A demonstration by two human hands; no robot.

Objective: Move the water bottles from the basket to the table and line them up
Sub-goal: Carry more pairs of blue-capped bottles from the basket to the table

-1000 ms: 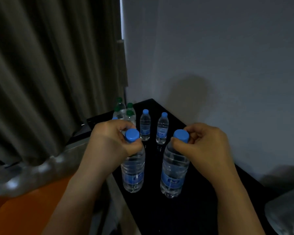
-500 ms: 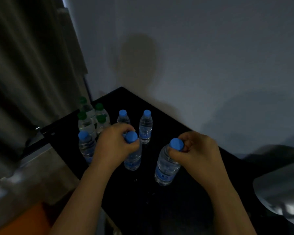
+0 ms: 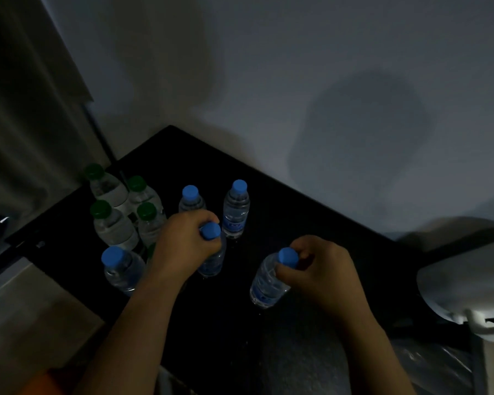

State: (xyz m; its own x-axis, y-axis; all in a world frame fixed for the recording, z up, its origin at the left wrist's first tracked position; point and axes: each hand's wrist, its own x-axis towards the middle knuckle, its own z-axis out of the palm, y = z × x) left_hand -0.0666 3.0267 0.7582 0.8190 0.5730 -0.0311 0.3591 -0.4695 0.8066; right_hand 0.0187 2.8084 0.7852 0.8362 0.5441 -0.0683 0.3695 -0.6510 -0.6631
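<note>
Head view: my left hand [image 3: 183, 243] and right hand [image 3: 322, 269] pinch blue-capped bottles by the neck; the right bottle [image 3: 265, 283] tilts, so releasing now risks toppling it on the surface [image 3: 311, 223].

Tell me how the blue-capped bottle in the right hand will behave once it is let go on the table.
The bottle in the right hand looks tall and narrow and now leans, so it may tip unless set upright. It seems full of water, so probably fairly heavy for its size. Its thin clear wall likely dents under a squeeze; gripping near the cap seems firmer.
</note>
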